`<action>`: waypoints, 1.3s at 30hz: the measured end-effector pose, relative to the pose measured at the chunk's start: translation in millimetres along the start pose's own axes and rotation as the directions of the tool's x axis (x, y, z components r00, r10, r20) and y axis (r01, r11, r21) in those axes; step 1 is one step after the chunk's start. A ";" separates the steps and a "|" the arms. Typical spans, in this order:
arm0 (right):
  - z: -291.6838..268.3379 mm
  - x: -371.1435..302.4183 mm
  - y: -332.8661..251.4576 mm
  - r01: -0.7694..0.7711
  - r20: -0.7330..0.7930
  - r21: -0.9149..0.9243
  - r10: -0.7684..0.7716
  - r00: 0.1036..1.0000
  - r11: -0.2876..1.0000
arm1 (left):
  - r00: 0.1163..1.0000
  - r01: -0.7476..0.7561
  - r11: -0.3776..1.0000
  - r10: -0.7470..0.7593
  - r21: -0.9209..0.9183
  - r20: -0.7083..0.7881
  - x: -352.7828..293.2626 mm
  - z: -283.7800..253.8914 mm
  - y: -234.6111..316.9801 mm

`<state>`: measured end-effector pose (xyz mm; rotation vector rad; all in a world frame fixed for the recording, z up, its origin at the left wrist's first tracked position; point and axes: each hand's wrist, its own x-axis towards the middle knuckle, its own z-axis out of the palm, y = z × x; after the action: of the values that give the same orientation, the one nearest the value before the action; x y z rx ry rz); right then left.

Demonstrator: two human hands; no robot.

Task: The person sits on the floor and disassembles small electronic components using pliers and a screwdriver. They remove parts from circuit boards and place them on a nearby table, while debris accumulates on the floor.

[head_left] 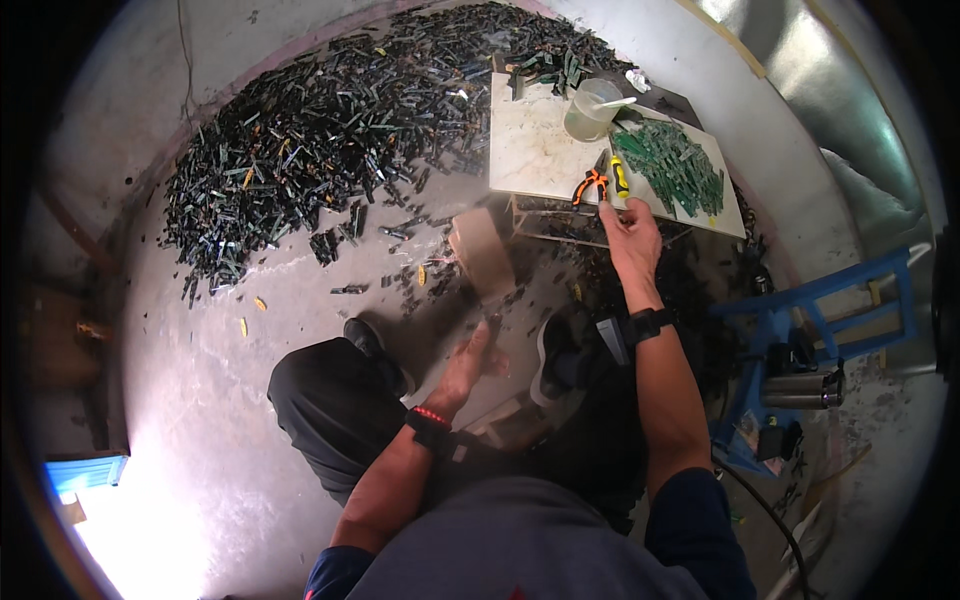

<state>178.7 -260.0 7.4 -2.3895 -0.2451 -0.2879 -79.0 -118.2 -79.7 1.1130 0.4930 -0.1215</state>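
My right hand (pixel 630 235) reaches forward to the near edge of a low white table (pixel 530 150), its fingers on a yellow-handled tool (pixel 620 178) beside orange-handled pliers (pixel 590 186). A heap of green circuit strips (pixel 670 165) lies on the table's right half. My left hand (pixel 472 362) hovers blurred above my knees, fingers apart, holding nothing, just below a tan wooden block (pixel 480 250) on the floor.
A large pile of dark and green strips (pixel 330 130) covers the floor at the far left. A clear plastic cup (pixel 590 108) stands on the table. A blue metal frame (pixel 810 320) with a grey cylinder stands to my right.
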 end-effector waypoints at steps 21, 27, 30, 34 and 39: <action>-31.3 -69.4 -26.7 -0.712 0.750 0.614 0.029 0.661 0.341 | 0.996 -0.050 0.988 0.037 -0.147 -0.087 -8.0 -16.7 -0.1; -51.3 -151.8 -18.4 -0.881 0.846 0.473 -0.283 0.452 0.007 | 0.994 -0.044 0.993 0.032 -0.109 -0.108 -4.7 -15.0 -4.8; -41.3 -165.7 -5.7 -0.896 0.833 0.429 -0.336 0.440 -0.112 | 0.990 -0.049 0.994 0.035 -0.098 -0.140 -1.3 -13.7 -7.5; -49.3 -176.5 -9.2 -0.877 0.814 0.475 -0.341 0.471 -0.077 | 0.975 -0.083 0.992 0.062 -0.092 -0.214 2.2 -14.4 -11.2; -56.8 -183.7 -13.4 -0.873 0.916 0.401 -0.149 0.373 0.280 | 0.947 -0.149 0.983 0.111 -0.108 -0.301 8.5 -15.6 -22.4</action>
<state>-8.4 -306.2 7.0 -1.0758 -0.0624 1.1710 -83.9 -113.2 -107.4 1.0372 0.6814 0.1939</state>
